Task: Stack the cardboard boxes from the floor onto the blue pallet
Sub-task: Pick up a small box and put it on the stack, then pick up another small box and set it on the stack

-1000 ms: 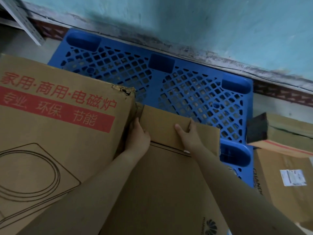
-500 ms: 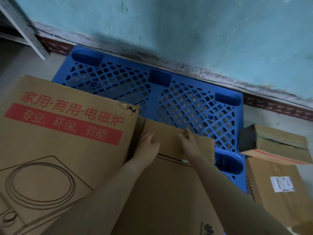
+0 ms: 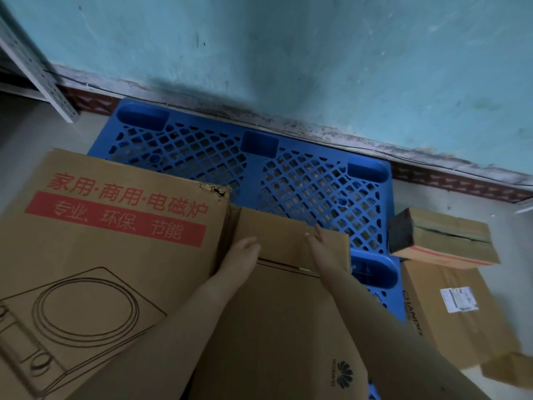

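Pallet: blue pallet (image 3: 302,180) sits against the teal wall (image 3: 317,53), open plastic lattice, far half bare.
Boxes on pallet: induction-cooker box (image 3: 109,241) at left; Huawei box (image 3: 277,327) pressed beside it, plain brown, flap seam across the top.
Hands: left hand (image 3: 240,259) flat on the Huawei box top by the seam, fingers together; right hand (image 3: 323,249) flat on the far flap, fingers loosely spread. Neither grips anything.
Handling: corrugated card, stiff, dry, not slippery. Weight unknown; probably moderate. Take by opposite bottom edges, not by the flaps. Cooker box corner is torn, avoid it.
Floor stock: Changhong box (image 3: 450,313) with shipping label, small taped box (image 3: 444,241) on top, right of the pallet.
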{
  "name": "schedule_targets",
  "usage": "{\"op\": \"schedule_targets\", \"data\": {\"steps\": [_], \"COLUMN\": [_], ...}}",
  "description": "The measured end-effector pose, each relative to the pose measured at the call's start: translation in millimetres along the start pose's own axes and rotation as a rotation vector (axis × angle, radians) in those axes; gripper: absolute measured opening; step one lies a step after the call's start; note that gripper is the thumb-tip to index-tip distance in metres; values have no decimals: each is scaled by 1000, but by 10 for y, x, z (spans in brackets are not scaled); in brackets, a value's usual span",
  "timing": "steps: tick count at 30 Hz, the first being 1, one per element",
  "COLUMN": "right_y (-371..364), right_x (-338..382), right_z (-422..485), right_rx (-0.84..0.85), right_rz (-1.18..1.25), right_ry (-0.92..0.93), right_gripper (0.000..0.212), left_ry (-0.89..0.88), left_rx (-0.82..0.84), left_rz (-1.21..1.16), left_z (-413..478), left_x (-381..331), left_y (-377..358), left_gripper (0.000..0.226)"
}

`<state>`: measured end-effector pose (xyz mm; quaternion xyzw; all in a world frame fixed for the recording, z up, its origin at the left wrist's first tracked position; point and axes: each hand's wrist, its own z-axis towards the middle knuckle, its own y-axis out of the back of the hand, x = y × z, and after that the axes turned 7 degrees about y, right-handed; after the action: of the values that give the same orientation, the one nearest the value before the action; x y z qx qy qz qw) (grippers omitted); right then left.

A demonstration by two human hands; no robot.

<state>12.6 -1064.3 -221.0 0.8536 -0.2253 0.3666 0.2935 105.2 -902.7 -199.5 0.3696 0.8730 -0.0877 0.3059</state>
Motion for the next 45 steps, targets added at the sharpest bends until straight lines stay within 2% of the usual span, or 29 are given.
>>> {"op": "schedule_targets", "data": {"steps": [2, 7, 11, 13, 15, 19, 22, 25, 27, 31, 35, 40, 45], "right_y": [102, 410, 805, 1051, 1324, 1989, 2572, 3235, 3725, 4657, 5427, 5939, 6241], "right_x": [68, 235, 346, 390, 446, 524, 425, 145, -73, -553, -979, -1427, -1985], "right_z": [-94, -420, -713, -870, -1042, -1394, -1701, -2006, -2225, -2637, -2756, -2499, -2013], "right_rx": [-63, -114, -197, -242, -278, -352, -409, -445, -449, -497, -580, -641, -674], "right_rz": [-16, 121, 281, 333, 381, 462, 440, 389, 382, 340, 296, 307, 309], "right_ry": [86, 196, 231, 256, 276, 326, 388, 390, 382, 365, 305, 209, 116], "right_gripper": [53, 46, 47, 39, 30, 38, 26, 30, 29, 26, 34, 38, 35], "left_ry": [-61, -231, -314, -357, -405, -447, -482, -513, -502, -450, -371, -383, -276], "left_rx": [-11, -38, -21, -17, -12, 9, 15, 41, 41, 67, 119, 184, 194], "left_rz": [-34, -126, -165, -162, -167, -135, -120, -145, -162, -205, -256, -152, -69], "left_z": [-139, -531, -858, -1025, -1208, -1595, -1926, -2311, -2541, -2897, -3051, -2707, -2187], "left_x": [-134, -547, -820, -899, -978, -1131, -1149, -1036, -904, -629, -450, -250, -19], "left_y": [-44, -283, -637, -825, -996, -1418, -1876, -2437, -2874, -3857, -4697, -5249, -5719], "left_gripper": [38, 37, 38, 37, 34, 28, 26, 29, 33, 18, 28, 28, 31]}}
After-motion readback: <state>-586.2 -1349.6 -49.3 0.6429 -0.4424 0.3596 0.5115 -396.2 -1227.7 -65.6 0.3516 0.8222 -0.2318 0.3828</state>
